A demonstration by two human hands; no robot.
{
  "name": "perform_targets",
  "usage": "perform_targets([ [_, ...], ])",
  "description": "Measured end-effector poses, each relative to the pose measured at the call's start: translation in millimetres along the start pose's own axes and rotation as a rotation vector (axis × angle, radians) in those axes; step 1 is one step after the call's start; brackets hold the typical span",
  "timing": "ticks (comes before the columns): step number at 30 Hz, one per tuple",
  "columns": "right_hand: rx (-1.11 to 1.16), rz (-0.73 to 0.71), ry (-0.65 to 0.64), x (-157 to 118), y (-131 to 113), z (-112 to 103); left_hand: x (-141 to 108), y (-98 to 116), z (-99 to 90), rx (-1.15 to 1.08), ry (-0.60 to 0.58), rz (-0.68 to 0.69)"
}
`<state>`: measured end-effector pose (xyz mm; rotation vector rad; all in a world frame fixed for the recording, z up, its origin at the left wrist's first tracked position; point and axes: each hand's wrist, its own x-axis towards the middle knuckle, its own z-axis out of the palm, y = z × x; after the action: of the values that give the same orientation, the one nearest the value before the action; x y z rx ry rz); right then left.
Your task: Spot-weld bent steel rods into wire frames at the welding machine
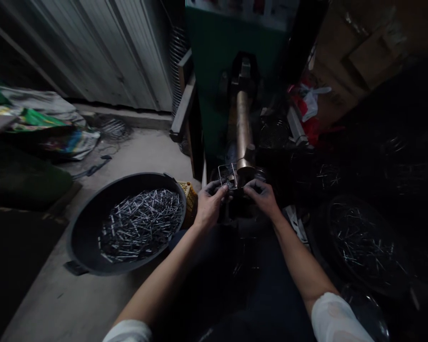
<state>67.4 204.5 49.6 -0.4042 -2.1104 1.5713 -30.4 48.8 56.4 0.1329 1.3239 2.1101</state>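
My left hand [211, 202] is closed, thumb against fingers, on a bent wire frame [220, 175] of thin bright metal. The frame stands up beside the lower end of a thick brass-coloured machine arm [244, 128]. On the other side of that end, my right hand [262, 195] pinches at the wire's height; what lies between its fingertips is too small and dark to make out. Below the arm's tip, the machine's lower part is mostly lost in shadow and behind my hands.
A wide black tub [89, 209] of short metal rods stands at my left, a yellow crate [188, 197] behind its edge. Another dark tub [364, 237] with metal pieces is at my right. The green machine body [210, 71] rises ahead; wire coils [178, 66] stand beside it.
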Motion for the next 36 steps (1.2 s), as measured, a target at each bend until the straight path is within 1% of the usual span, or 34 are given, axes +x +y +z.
perform_targets([
  [3, -0.006, 0.006, 0.012, 2, 1, 2, 4, -1, -0.4, 0.007, 0.003, 0.018],
  [7, 0.011, 0.034, 0.015, -1, 1, 2, 6, -4, 4.4, 0.006, 0.014, 0.025],
  [9, 0.001, 0.054, 0.031, -9, 1, -4, 7, -5, 3.4, -0.032, 0.024, 0.031],
  [10, -0.011, 0.069, 0.043, -16, 1, -9, 7, -5, -0.7, -0.060, 0.041, 0.029],
  [11, -0.028, 0.084, 0.058, -25, 2, -17, 7, -3, -8.3, -0.091, 0.073, 0.023],
  [13, -0.085, 0.113, 0.103, -48, 7, -38, 9, 3, -35.0, -0.159, 0.192, 0.005],
  [15, -0.162, 0.146, 0.177, -78, 16, -63, 8, 11, -72.8, -0.228, 0.390, 0.017],
  [17, -0.225, 0.223, 0.289, -110, 29, -89, 2, 17, -109.2, -0.302, 0.592, 0.069],
  [18, -0.240, 0.273, 0.354, -127, 36, -101, -4, 16, -122.3, -0.298, 0.638, 0.084],
  [19, -0.251, 0.322, 0.418, -143, 44, -112, -13, 13, -130.1, -0.264, 0.656, 0.083],
  [20, -0.266, 0.360, 0.469, -158, 52, -123, -24, 7, -132.2, -0.154, 0.606, 0.081],
  [21, -0.291, 0.386, 0.502, -173, 60, -133, -37, -3, -128.7, 0.011, 0.509, 0.083],
  [22, -0.330, 0.400, 0.519, -186, 67, -143, -52, -14, -120.6, 0.231, 0.346, 0.094],
  [23, -0.382, 0.405, 0.523, -198, 74, -154, -66, -27, -109.3, 0.491, 0.123, 0.101],
  [24, -0.444, 0.406, 0.525, -210, 79, -164, -80, -41, -96.5, 0.744, -0.127, 0.107],
  [25, -0.514, 0.408, 0.530, -221, 83, -176, -92, -53, -83.9, 0.977, -0.332, 0.127],
  [26, -0.590, 0.419, 0.542, -232, 85, -188, -102, -64, -72.8, 1.195, -0.499, 0.149],
  [27, -0.680, 0.454, 0.554, -243, 86, -202, -109, -73, -64.1, 1.383, -0.630, 0.180],
  [28, -0.774, 0.513, 0.563, -255, 84, -215, -114, -79, -58.3, 1.539, -0.718, 0.218],
  [29, -0.864, 0.590, 0.573, -268, 82, -229, -117, -82, -55.3, 1.655, -0.781, 0.257],
  [31, -1.004, 0.776, 0.592, -296, 77, -257, -116, -84, -55.8, 1.760, -0.830, 0.327],
  [33, -1.063, 0.933, 0.624, -327, 75, -280, -112, -79, -60.8, 1.763, -0.829, 0.360],
  [34, -1.074, 1.012, 0.634, -342, 76, -288, -110, -76, -64.0, 1.758, -0.830, 0.346],
  [35, -1.075, 1.097, 0.632, -357, 79, -293, -110, -71, -67.5, 1.744, -0.819, 0.327],
  [36, -1.065, 1.182, 0.618, -370, 83, -295, -111, -65, -71.3, 1.712, -0.773, 0.324],
])
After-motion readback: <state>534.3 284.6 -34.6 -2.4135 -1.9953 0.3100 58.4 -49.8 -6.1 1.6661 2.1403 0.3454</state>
